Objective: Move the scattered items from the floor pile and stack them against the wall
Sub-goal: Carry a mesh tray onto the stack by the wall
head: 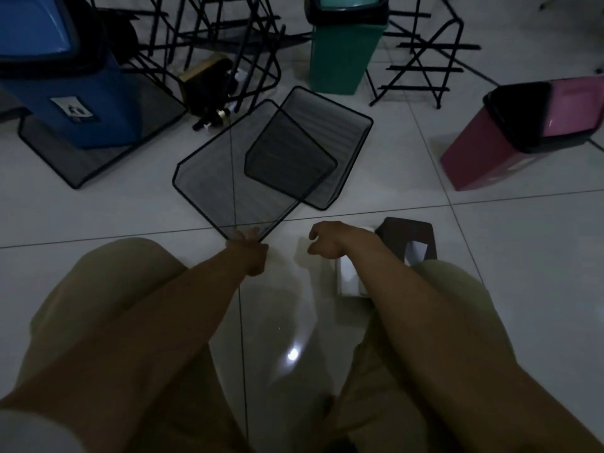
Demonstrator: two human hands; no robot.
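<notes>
Dim room, tiled floor point(490, 256), person crouched with both arms out. Left hand point(250, 251) pinches the near corner of a black mesh tray point(228, 184), fingers curled over the rim; the tray looks tipped up off the floor at that corner, probably so it can be dragged or lifted clear of the pile. Its far edge overlaps a second mesh tray point(313, 138) lying tilted just behind it, so pulling one may shift the other. Right hand point(327, 243) hangs loosely curled beside it and holds nothing, likely waiting to take the other side of the tray. Pile behind: a third mesh tray point(78, 165) under a blue bin point(72, 86), a green bin point(340, 50) upright, a pink bin point(523, 132) leaning well to the right, black wire racks point(425, 60) tangled at the back. A small dark stool point(408, 237) and something white sit just under the right forearm; can't tell what the white thing is. No wall in view, so the stacking spot is off-frame. Judgement: early in the task, most items not yet moved.
</notes>
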